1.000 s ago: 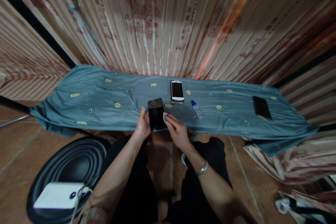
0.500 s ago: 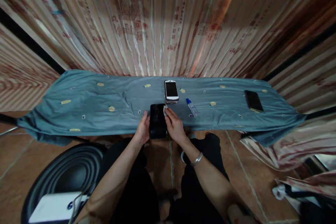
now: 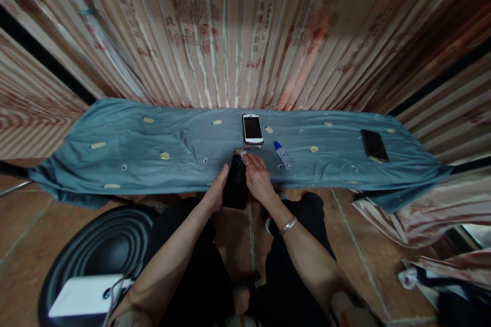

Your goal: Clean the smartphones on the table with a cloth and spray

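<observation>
A bench [image 3: 126, 153] draped in a teal cloth [image 3: 172, 138] with gold motifs stands against a striped, pleated curtain [image 3: 238, 36]. On the cloth lie a white phone [image 3: 252, 131], face up, a small clear bottle with a blue cap [image 3: 283, 155] just to its right, and a dark phone [image 3: 374, 145] well apart toward the right end. On the tiled floor [image 3: 23, 235] at lower left sits a black ribbed round object [image 3: 95, 240] with a white box [image 3: 82, 301] resting on it. Bunched fabric [image 3: 441, 271] lies at lower right.
</observation>
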Demonstrator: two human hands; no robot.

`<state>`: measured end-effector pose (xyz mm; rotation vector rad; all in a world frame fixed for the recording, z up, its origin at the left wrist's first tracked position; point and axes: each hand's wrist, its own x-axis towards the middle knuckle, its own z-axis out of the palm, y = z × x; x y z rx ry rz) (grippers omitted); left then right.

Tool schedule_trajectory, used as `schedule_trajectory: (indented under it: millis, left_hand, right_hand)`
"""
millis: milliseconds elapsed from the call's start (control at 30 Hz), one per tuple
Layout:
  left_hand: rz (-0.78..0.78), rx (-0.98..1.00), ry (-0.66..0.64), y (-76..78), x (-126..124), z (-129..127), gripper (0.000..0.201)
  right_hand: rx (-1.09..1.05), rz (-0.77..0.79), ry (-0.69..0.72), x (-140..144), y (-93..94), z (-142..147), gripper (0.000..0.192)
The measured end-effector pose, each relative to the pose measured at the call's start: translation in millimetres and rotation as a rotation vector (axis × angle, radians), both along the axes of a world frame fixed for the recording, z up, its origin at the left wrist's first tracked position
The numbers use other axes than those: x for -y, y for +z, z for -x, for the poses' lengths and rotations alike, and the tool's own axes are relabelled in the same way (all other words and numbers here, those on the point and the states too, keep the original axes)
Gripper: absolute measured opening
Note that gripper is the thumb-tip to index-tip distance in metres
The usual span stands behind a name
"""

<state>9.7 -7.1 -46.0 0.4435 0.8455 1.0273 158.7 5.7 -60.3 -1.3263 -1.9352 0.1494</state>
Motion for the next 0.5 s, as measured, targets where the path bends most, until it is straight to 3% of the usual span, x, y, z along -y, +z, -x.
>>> schedule_trajectory:
  millis: [233,500]
  left_hand:
    - [-0.092,-0.074,-0.026,-2.4,3,-4,0.049]
    - [-0.148,-0.120,-0.032,-21.2,-2,-2,0.047]
  right_hand:
    - [0.057,0.029,0.061,0,7.5,3,0.052]
    - [0.121,0.043,0.081,3,10.9,7,0.051]
